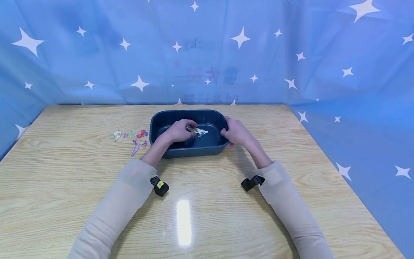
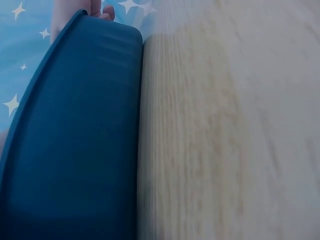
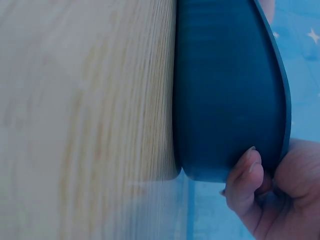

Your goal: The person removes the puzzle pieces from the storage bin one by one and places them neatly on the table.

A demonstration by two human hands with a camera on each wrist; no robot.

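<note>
A dark blue plastic bin, rectangular with rounded corners, stands on the table. My left hand reaches over its near wall, and the thumb and index finger pinch a small patterned flat piece inside. Beside those fingertips lies a white and blue flat cutout on the bin's floor. My right hand grips the right end of the bin, thumb over the rim and fingers curled against the outer wall. In the left wrist view the bin's side hides the left hand's fingertips.
Several small colourful flat cutouts lie on the wooden table left of the bin, among them a purple one. Behind the table hangs a blue curtain with white stars.
</note>
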